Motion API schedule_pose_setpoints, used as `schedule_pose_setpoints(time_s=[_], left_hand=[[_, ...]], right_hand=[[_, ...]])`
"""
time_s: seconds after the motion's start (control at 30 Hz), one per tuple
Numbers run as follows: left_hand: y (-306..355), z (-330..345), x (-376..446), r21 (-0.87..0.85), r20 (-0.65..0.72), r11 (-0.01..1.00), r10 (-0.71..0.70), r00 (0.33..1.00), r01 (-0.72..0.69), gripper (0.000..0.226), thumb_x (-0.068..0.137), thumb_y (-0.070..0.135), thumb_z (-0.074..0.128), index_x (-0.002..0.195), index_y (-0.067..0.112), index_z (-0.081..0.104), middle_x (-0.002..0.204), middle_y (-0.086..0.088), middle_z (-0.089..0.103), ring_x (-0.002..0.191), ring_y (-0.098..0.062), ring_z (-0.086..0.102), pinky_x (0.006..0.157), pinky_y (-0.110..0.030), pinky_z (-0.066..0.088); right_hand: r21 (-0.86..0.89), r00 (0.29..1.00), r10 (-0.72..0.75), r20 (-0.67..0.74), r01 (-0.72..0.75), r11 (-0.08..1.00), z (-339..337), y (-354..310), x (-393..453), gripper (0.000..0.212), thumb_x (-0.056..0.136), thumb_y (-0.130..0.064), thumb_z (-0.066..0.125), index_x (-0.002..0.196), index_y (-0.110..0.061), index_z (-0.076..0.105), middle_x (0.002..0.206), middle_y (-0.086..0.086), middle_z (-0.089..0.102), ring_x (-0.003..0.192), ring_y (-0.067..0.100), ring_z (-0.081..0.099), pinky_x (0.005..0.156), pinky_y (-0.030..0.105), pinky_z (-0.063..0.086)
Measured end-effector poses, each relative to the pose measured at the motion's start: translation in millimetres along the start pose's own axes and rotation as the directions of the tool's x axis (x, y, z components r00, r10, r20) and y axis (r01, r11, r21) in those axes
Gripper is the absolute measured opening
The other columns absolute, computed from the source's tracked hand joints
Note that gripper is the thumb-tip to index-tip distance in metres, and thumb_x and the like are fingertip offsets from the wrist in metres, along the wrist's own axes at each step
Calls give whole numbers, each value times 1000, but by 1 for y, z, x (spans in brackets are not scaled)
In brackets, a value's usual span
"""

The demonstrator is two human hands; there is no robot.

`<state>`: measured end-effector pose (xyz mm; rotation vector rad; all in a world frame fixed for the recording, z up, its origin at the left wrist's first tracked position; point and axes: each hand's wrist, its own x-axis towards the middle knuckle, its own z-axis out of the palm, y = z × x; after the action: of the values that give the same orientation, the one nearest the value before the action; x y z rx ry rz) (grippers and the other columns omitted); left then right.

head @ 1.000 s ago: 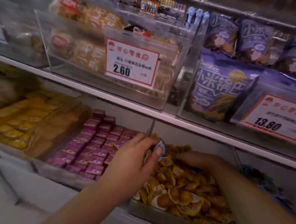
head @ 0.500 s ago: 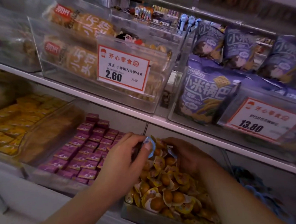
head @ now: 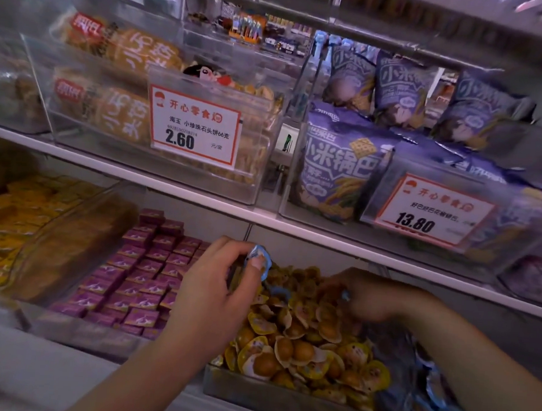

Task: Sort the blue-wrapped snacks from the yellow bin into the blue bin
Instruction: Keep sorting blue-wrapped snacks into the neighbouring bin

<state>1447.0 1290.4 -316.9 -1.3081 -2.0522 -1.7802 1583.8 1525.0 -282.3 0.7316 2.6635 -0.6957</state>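
A clear bin (head: 272,397) on the lower shelf is piled with yellow-wrapped round snacks (head: 303,348). My left hand (head: 215,293) hovers over its back left part and pinches a blue-wrapped snack (head: 259,261) between thumb and fingers. Another blue-wrapped snack (head: 279,291) lies on the pile just below it. My right hand (head: 371,300) reaches into the back of the pile with curled fingers, a bit of blue wrapper (head: 345,295) showing at its fingertips. The bin of blue-wrapped snacks (head: 438,399) sits at the lower right, partly hidden by my right forearm.
Left of the yellow bin stand a bin of purple boxed snacks (head: 140,280) and a bin of orange packets (head: 17,220). A white shelf edge (head: 262,217) runs just above my hands. Above it are clear boxes of biscuits (head: 122,81) and purple bags (head: 340,174), with price tags.
My left hand has lifted slightly, still pinching the blue snack. My right hand has dug further toward the back of the yellow pile. The camera has tilted up a little.
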Motion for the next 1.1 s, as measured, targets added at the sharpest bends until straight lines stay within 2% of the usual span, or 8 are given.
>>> schedule_pose_setpoints(time_s=[0.1, 0.2, 0.43, 0.6, 0.7, 0.83, 0.93, 1.1], left_hand=[[-4, 2, 0, 34, 7, 999, 0, 1000, 0, 13, 96, 36, 53, 101, 34, 65, 94, 20, 59, 92, -1, 59, 72, -12, 43], [-8, 4, 0, 63, 22, 998, -8, 1000, 7, 14, 98, 34, 53, 102, 31, 66, 95, 20, 59, 93, -2, 59, 72, -14, 44], [-4, 6, -3, 88, 37, 996, 19, 999, -23, 12, 97, 32, 55, 100, 30, 66, 95, 18, 58, 92, -2, 60, 75, -23, 47], [2, 6, 0, 113, 69, 990, 77, 995, -84, 16, 98, 35, 51, 103, 29, 64, 97, 18, 55, 91, -4, 58, 74, -28, 48], [5, 10, -1, 109, 58, 989, 96, 994, -102, 16, 98, 34, 51, 103, 28, 64, 97, 18, 54, 91, -4, 57, 74, -28, 47], [12, 23, -8, 86, 66, 992, 89, 994, -95, 17, 99, 36, 50, 109, 32, 63, 103, 21, 53, 97, -3, 57, 77, -25, 48], [19, 42, -19, 19, 104, 996, 90, 990, -93, 25, 98, 31, 50, 120, 34, 63, 114, 20, 55, 107, -2, 57, 89, -23, 48], [40, 75, -44, 31, 300, 990, 124, 946, -140, 43, 99, 26, 44, 141, 26, 52, 137, 7, 57, 127, -9, 52, 104, -39, 45]], right_hand=[[-178, 957, -40, -286, -12, 984, 10, -5, -3, 36, 83, -39, 49, 116, -36, 63, 117, -5, 64, 104, 16, 61, 89, 27, 50], [-108, 887, -129, -444, 90, 990, 21, -23, 17, 26, 88, -37, 47, 109, -35, 63, 116, -6, 65, 106, 14, 59, 93, 26, 46], [-212, 999, -19, -32, 11, 977, 45, -33, 82, 47, 96, -52, 51, 128, -20, 60, 126, 9, 63, 113, 27, 60, 98, 39, 48], [5, 977, -9, -212, 10, 1000, 36, -13, 77, 22, 92, -28, 57, 73, -20, 64, 88, 3, 67, 89, 23, 65, 76, 31, 49], [315, 900, 98, -425, 46, 948, 27, -14, 55, 18, 93, -23, 58, 81, -17, 70, 88, 5, 69, 82, 19, 66, 70, 26, 49], [885, 895, 207, -394, 309, 350, 37, -42, -1, 28, 97, -23, 57, 80, -3, 66, 74, 21, 59, 56, 20, 53, 46, 24, 41], [972, 990, 70, -118, 130, -195, 57, -62, -45, 39, 99, -32, 50, 99, 0, 72, 88, 19, 69, 63, 23, 64, 46, 28, 49], [944, 985, 139, -106, 144, -296, 78, -68, -85, 46, 91, -41, 61, 116, -4, 70, 107, 14, 67, 89, 23, 65, 59, 27, 47]])
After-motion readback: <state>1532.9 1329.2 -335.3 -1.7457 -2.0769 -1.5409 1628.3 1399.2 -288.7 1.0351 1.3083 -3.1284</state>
